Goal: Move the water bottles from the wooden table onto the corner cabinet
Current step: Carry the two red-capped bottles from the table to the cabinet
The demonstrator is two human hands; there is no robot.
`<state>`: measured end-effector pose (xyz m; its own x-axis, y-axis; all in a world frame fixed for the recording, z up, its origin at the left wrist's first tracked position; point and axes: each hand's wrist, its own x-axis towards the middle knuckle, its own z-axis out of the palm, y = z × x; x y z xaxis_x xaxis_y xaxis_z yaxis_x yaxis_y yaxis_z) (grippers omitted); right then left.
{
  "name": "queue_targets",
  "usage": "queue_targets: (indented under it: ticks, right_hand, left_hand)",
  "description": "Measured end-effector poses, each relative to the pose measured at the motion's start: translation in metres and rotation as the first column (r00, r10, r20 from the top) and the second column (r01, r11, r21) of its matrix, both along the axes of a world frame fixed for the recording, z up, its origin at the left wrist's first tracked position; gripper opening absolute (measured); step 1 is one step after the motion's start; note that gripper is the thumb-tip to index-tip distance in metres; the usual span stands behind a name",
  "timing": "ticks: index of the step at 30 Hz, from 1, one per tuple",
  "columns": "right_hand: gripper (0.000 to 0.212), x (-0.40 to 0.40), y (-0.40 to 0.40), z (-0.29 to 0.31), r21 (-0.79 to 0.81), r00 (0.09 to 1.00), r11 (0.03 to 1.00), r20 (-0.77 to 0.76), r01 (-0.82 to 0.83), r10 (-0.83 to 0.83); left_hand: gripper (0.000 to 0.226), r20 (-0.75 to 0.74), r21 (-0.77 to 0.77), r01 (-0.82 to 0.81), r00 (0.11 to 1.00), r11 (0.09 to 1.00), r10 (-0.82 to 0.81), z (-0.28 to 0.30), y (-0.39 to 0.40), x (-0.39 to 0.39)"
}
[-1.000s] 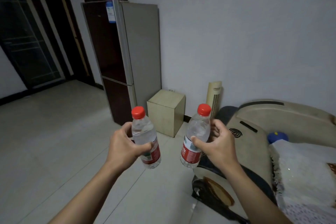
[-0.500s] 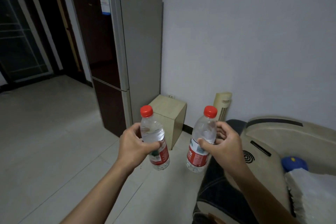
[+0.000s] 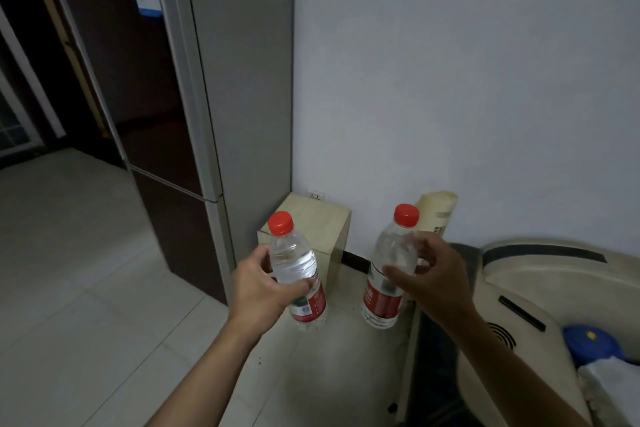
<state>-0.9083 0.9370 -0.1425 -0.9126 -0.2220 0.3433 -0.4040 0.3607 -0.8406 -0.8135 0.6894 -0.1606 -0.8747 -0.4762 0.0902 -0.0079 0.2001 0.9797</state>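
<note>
Your left hand (image 3: 258, 288) is clamped around one water bottle (image 3: 298, 270), and your right hand (image 3: 433, 282) is wrapped around the second bottle (image 3: 388, 274), both upright with red caps on. Over the last second you have walked closer: the small beige corner cabinet (image 3: 311, 229) now sits just beyond the bottles, between the fridge (image 3: 239, 97) and a cream tower fan (image 3: 438, 211). Its top looks bare, so I judge set-down comes next.
</note>
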Motion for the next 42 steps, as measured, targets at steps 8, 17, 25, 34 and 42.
queue_targets:
  ticks: [8, 17, 25, 34, 42]
  right_hand:
    - [0.049, -0.148, -0.063, -0.033, -0.025, 1.000, 1.000, -0.004, -0.005, 0.005]
    - [0.055, -0.294, -0.115, -0.026, -0.034, 0.999, 0.999, -0.031, 0.006, -0.007]
    - [0.054, -0.383, -0.145, -0.033, 0.011, 0.997, 0.997, -0.007, 0.080, -0.080]
    - [0.052, -0.466, -0.193, -0.005, 0.080, 0.976, 0.973, -0.043, 0.218, -0.215]
    - [0.050, -0.539, -0.220, -0.026, 0.067, 0.975, 0.977, 0.076, 0.204, -0.208]
  left_hand:
    - [0.055, 0.007, -0.089, -0.022, 1.000, 0.996, 0.023, -0.005, -0.055, -0.125]
    - [0.054, 0.025, -0.125, -0.077, 0.996, 0.989, 0.081, 0.006, -0.118, -0.259]
    - [0.055, 0.046, -0.063, 0.050, 0.998, 0.997, -0.048, -0.021, -0.148, -0.377]
    - [0.051, -0.021, -0.083, 0.071, 0.997, 0.994, -0.073, -0.018, -0.207, -0.514]
    - [0.050, 0.029, -0.031, 0.105, 0.994, 0.994, -0.105, -0.045, -0.239, -0.593]
